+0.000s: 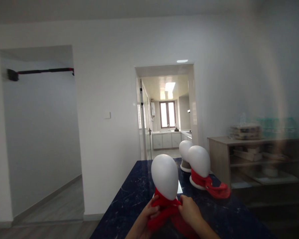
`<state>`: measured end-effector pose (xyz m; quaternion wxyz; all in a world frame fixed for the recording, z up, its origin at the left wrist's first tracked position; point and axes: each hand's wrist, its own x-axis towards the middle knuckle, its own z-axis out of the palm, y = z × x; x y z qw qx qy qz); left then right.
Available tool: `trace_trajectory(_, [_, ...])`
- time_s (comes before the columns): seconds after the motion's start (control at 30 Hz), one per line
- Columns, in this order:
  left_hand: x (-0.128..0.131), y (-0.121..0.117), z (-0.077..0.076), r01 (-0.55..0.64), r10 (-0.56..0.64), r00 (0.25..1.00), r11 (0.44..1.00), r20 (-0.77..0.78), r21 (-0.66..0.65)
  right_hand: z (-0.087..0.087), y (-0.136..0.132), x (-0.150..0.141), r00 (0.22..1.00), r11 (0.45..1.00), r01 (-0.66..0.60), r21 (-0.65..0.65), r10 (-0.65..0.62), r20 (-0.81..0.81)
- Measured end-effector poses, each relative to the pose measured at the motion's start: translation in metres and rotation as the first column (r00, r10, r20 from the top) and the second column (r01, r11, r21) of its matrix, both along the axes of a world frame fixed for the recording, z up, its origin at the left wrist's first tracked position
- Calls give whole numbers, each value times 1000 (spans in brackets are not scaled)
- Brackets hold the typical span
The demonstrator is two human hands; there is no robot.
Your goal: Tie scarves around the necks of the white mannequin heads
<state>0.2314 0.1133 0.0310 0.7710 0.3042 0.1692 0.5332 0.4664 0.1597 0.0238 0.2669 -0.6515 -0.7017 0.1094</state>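
A white mannequin head [164,176] stands near me on the dark blue marbled table [129,196], with a red scarf [167,206] round its neck. My left hand [150,212] grips the scarf's left side, fingers closed on the cloth. My right hand [189,209] pinches the cloth at the right of the neck. A second white head [199,160] further back wears a red scarf [211,186] whose ends lie on the table. A third bare white head [184,150] stands behind it.
A wooden shelf unit [259,166] with stacked items stands to the right of the table. Straight ahead a doorway [167,113] opens onto a bright kitchen. Another opening [40,132] lies at the left.
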Motion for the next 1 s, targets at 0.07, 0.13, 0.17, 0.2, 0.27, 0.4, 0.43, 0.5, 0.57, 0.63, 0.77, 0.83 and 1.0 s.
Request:
trace_trajectory(0.07, [-10, -5, 1, 1, 4, 997, 998, 77, -64, 1, -2, 0, 1000, 1000, 3, 13, -3, 19])
trace_trajectory(0.13, [-20, -11, 7, -102, 115, 987, 988, 109, -113, 3, -5, -1, 1000, 1000, 1, 27, -2, 31])
trace_trajectory(0.17, [-25, -15, 11, -178, 190, 976, 977, 107, -113, 3, -6, -1, 999, 999, -2, 34, 1, 35])
trace_trajectory(0.2, [-28, -19, 14, -252, 261, 960, 963, 98, -98, 4, -7, -3, 999, 999, -7, 42, 6, 39])
trace_trajectory(0.27, [-31, -27, 19, -345, 348, 935, 937, 68, -55, 5, -11, -5, 999, 998, -17, 57, 15, 46])
trace_trajectory(0.4, [-37, -37, 19, -377, 377, 926, 926, -19, -18, 7, -17, -9, 996, 997, -22, 72, 15, 87])
trace_trajectory(0.43, [-40, -37, 19, -354, 354, 935, 935, -23, -21, 7, -19, -10, 995, 997, -23, 70, 16, 101])
trace_trajectory(0.5, [-47, -37, 20, -278, 280, 959, 959, 41, -53, 9, -21, -10, 992, 998, -27, 64, 19, 123])
trace_trajectory(0.57, [-54, -37, 24, -202, 219, 960, 973, 173, -110, 11, -22, -11, 991, 998, -29, 63, 20, 135])
trace_trajectory(0.63, [-59, -39, 29, -158, 203, 938, 972, 281, -177, 11, -22, -12, 990, 997, -27, 68, 17, 143])
trace_trajectory(0.77, [-63, -53, 41, -53, 133, 938, 967, 320, -248, 11, -21, -15, 987, 997, -23, 74, 11, 159])
trace_trajectory(0.83, [-65, -59, 45, -56, 112, 956, 977, 271, -206, 10, -20, -17, 985, 997, -22, 78, 8, 174])
trace_trajectory(1.0, [-65, -65, 32, -239, 239, 969, 971, 70, -5, 8, -19, -18, 977, 997, -22, 79, 4, 214])
